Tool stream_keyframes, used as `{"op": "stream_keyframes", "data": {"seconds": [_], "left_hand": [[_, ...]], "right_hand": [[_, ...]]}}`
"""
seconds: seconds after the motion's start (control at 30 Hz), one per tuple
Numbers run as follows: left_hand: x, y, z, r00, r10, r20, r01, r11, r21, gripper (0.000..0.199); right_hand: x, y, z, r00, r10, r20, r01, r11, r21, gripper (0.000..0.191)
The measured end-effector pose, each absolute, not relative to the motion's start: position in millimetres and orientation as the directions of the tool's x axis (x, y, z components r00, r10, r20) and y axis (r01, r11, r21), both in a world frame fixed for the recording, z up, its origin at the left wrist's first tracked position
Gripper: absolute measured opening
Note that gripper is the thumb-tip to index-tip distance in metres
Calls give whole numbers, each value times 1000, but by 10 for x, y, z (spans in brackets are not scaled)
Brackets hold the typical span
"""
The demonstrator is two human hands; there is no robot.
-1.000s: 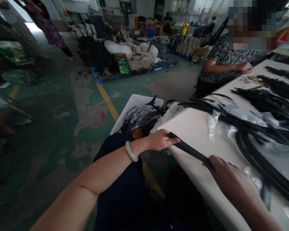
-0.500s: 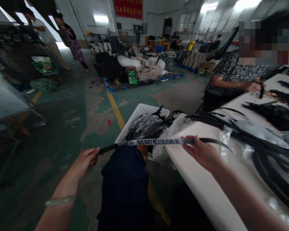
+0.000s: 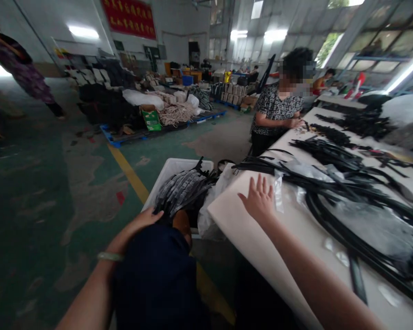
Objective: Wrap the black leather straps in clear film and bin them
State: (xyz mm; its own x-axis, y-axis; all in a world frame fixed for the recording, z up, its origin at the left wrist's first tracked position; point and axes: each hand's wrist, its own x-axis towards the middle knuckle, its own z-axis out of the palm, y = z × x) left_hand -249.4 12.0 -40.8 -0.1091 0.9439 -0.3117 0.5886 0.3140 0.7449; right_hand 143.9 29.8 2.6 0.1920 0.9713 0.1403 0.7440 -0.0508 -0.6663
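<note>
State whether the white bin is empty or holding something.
Holding something: black strips, many with greyish wrapping, lie heaped inside the white bin.

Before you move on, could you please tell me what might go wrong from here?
The right hand is spread beside the clear plastic and could drag it along. Long black strips reach the edge of the table and might slip off if bumped. The left hand is at the crate, where jutting strip ends could snag.
</note>
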Motion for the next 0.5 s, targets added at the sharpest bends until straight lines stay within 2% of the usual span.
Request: {"op": "stream_keyframes", "data": {"seconds": [0.07,0.1,0.13,0.2,0.27,0.37,0.43,0.5], "left_hand": [[-2347,247,-207,87,919,-384,624,250,740,51],[-2224,289,-64,193,898,-395,656,181,733,52],[-2058,316,100,293,877,-380,697,76,713,51],[-1600,316,441,427,866,-261,762,-189,620,46],[-1020,232,709,559,807,-191,760,-405,509,41],[-134,-5,802,798,596,-92,569,-693,443,35],[343,-154,667,839,540,-76,517,-743,425,41],[683,-236,454,760,644,-83,624,-689,368,52]], "right_hand": [[1833,-187,-175,256,958,129,902,-189,-388,79],[1967,-432,-254,235,966,111,941,-197,-276,81],[2053,-675,-317,191,977,92,964,-169,-206,82],[2105,-1144,-407,44,994,100,990,-30,-136,84],[2084,-1561,-471,-72,983,169,988,93,-121,83],[2121,-2018,-562,-143,929,342,962,212,-174,61],[2202,-2206,-603,-140,879,455,928,277,-250,50],[2254,-2325,-599,-101,877,469,867,309,-391,41]]}}
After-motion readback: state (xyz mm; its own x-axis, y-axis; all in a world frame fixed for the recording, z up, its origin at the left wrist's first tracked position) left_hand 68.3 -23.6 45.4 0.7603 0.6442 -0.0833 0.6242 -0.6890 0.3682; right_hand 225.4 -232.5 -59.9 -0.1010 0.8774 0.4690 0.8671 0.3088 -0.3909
